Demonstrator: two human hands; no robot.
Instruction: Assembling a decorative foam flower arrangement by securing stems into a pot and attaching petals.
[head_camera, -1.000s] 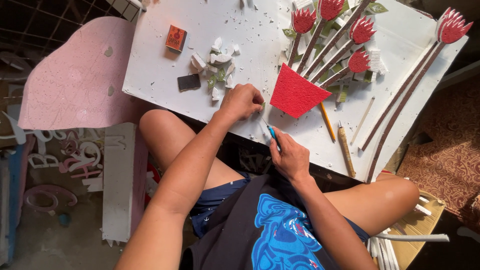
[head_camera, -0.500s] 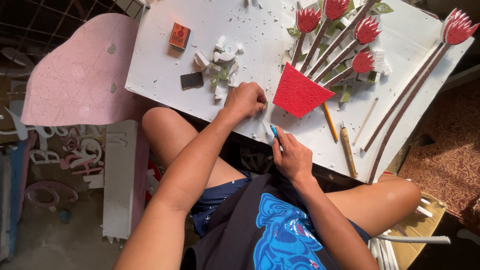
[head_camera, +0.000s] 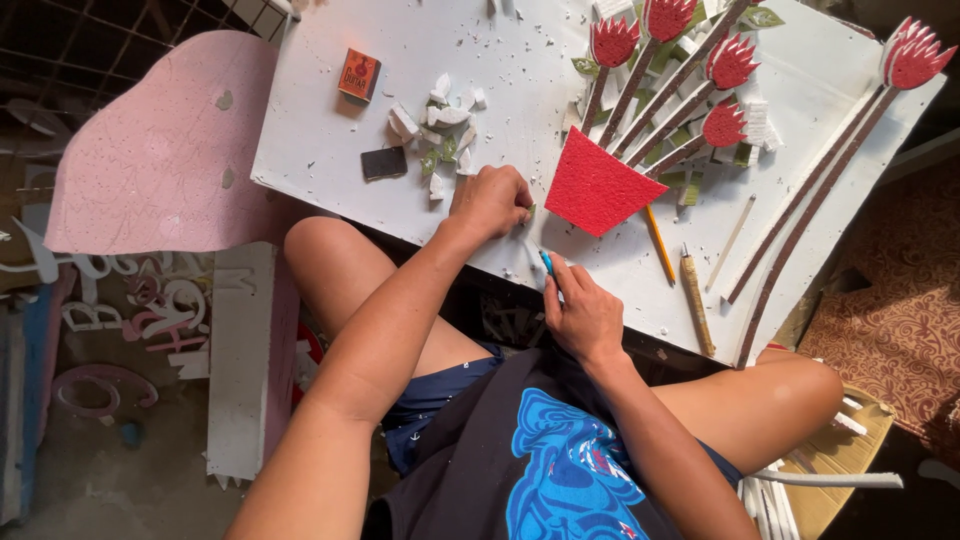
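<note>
The left hand (head_camera: 490, 200) is curled into a loose fist, knuckles up, pressing a small pale foam piece (head_camera: 527, 213) against the white foam board desk (head_camera: 520, 70) close to its near edge; how tightly the fingers pinch the piece cannot be told. The right hand (head_camera: 585, 315) sits just past that near edge, fingers closed around a thin blue-handled cutting tool (head_camera: 546, 264) whose tip points up toward the small piece, just beside the left hand. Immediately to the right of the left hand lies a red glittery trapezoid foam pot shape (head_camera: 595, 188), with several brown foam stems topped by red tulip-shaped flowers (head_camera: 700, 60) fanning from it toward the far edge, green foam leaves tucked among them. Two longer brown stems with a red flower (head_camera: 912, 55) run along the right edge toward the far right corner. Near the pot shape's lower right lie an orange pencil (head_camera: 658, 245) and a tan wooden-handled tool (head_camera: 696, 300), close to the near edge. Beyond the left hand is a scatter of white foam offcuts (head_camera: 440, 125), a small dark square block (head_camera: 383, 162) and a small orange box (head_camera: 358, 75) toward the left edge. Off the desk on the left, a pink foam sheet (head_camera: 160, 150) lies on the floor, with white cut-out letters (head_camera: 130, 300) below it.
</note>
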